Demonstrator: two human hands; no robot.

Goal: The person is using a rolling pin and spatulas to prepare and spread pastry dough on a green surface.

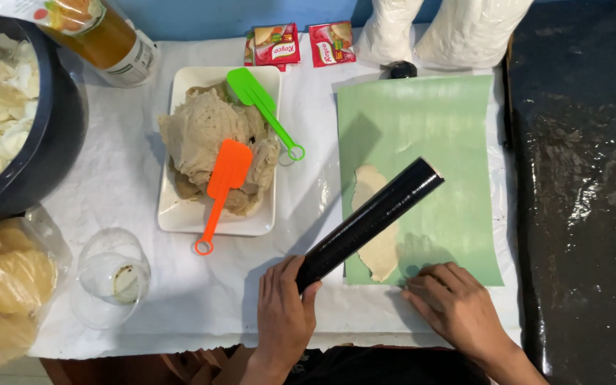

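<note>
1. Two spatulas, orange (221, 191) and green (265, 110), rest on the dough heap (208, 139) in our white tray (172, 214).
2. Our left hand (283, 314) has its fingers (301, 274) clamped on the black roller (368, 222), which lies slanted across the flattened dough strip (376, 246).
3. Our right hand (458, 306) presses flat, fingers apart, on the green mat (436, 128) at its near edge on the worktop (130, 164).
</note>
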